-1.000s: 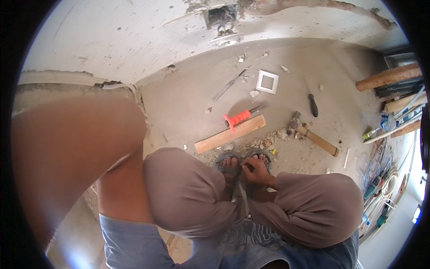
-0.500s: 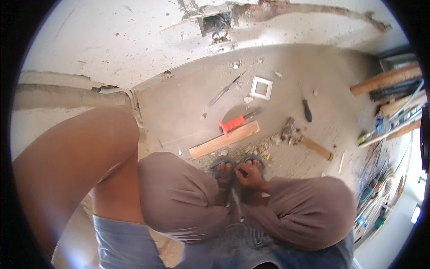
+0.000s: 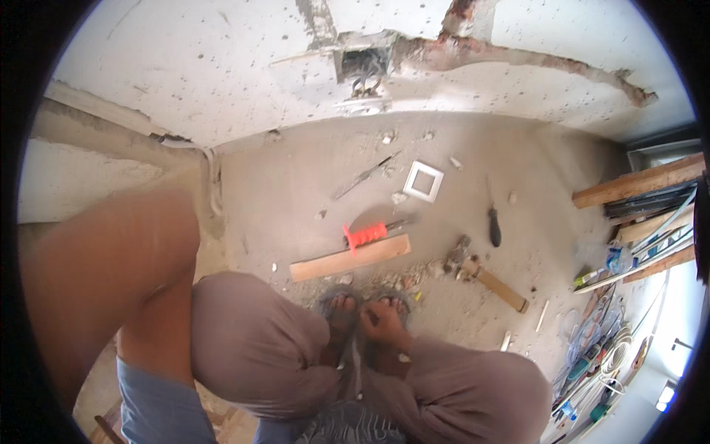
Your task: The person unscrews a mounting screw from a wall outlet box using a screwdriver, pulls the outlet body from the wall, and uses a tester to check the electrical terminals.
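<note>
My right hand [image 3: 381,325] is low between my knees, by my sandaled feet, its fingers curled together; whether they hold anything I cannot make out. My bent left arm [image 3: 111,266] fills the lower left, its hand out of the frame. Beyond my feet a wooden plank [image 3: 318,266] lies on the floor with a red-gripped chisel [image 3: 366,234] along it. To the right is a hammer [image 3: 492,285] with a wooden handle. Farther off lie a dark-handled screwdriver [image 3: 494,226], a thin metal tool [image 3: 362,177] and a white square frame [image 3: 423,181].
A chipped wall [image 3: 185,66] with a cut channel and an open box with wires [image 3: 362,70] runs across the top. Conduit [image 3: 211,177] follows the left corner. At right are timber lengths [image 3: 636,181], plastic bottles [image 3: 614,259] and coiled cables [image 3: 617,348]. Rubble [image 3: 429,274] lies beyond my feet.
The whole view has shifted, the floor, tools and my legs sitting lower and further left in the picture, with more wall showing. My right hand stays at my feet with its fingers curled.
</note>
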A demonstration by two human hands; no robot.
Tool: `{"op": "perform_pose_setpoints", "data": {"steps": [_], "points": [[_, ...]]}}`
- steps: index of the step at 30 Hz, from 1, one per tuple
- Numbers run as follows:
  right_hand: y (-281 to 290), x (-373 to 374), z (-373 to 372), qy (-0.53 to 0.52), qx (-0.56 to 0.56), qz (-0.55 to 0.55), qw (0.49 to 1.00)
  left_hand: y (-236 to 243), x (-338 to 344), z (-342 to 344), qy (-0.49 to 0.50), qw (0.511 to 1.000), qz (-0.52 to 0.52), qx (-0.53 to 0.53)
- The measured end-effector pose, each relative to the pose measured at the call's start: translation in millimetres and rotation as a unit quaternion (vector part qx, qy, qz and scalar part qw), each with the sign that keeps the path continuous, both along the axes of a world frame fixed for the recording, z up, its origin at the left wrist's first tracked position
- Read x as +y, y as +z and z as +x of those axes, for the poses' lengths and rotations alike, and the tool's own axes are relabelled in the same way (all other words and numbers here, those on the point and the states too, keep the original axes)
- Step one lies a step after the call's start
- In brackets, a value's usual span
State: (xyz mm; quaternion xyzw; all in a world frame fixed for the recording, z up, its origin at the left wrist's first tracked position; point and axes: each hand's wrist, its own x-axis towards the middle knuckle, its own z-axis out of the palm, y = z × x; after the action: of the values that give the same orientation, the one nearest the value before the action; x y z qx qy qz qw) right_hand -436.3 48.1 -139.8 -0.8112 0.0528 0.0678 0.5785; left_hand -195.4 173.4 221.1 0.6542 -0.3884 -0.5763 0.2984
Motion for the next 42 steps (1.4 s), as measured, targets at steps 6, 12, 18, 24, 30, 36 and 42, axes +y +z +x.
{"op": "perform_pose_setpoints", "data": {"steps": [6,12,18,24,30,36,42], "points": [[0,-10,-10,0.004,0.013,-0.018,1.0,-15,-9,-1,-0.003,1.0,-0.007,0.016],[1,-3,-4,-0.004,0.01,0.011,1.0,-2,-8,-1,0.001,1.0,0.016,-0.02],[-1,-3,-15,-0.004,0.029,-0.044,0.999,0,-30,9,-0.066,0.996,0.004,0.059],[-2,-8,-2,-0.025,-0.044,0.039,0.998,-26,-21,-32,0.033,0.994,0.01,0.104],[1,-7,1,0.007,-0.024,0.021,0.999,3,-20,-12,0.001,0.999,0.005,0.043],[-4,-3,-3,0.002,-0.014,0.024,1.0,8,-10,2,-0.001,1.0,-0.002,0.021],[2,-2,-5,-0.007,0.027,0.007,1.0,6,-9,6,0.001,1.0,-0.02,0.001]]}}
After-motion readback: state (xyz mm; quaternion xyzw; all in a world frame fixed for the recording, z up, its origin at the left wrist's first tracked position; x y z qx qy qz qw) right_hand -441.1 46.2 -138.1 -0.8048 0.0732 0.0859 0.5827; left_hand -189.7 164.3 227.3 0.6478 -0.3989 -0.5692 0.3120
